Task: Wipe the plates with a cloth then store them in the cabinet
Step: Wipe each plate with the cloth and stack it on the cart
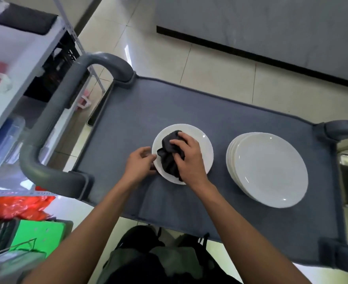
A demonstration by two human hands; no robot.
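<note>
Cart top: a grey cart [220, 111] with a flat grey mat over its top and a thick curved grey handle [52, 111] at its left end – it carries all the plates.
Single plate: a white plate [207, 149] lies flat near the middle of the cart top, somewhat closer to the near edge than to the far edge.
Cloth: a dark, crumpled cloth [169, 154] sits bunched on the single plate, covering its centre and reaching its near rim.
Right hand: the right hand [189, 157] lies on top of the cloth, fingers curled round the bunched fabric and pressing it down on the plate.
Left hand: the left hand [140, 162] is at the plate's left rim, fingers bent with the tips pinching that rim – the palm is over the mat.
Plate stack: a stack of white plates [271, 171] rests toward the right end of the cart top, apart from the single plate, its near side close to the near edge.
Surroundings: a white metal shelf [35, 56] stands beyond the handle at the left; a green board [39, 234] and red plastic [17, 208] lie at the lower left; the floor [230, 74] is pale tile.
</note>
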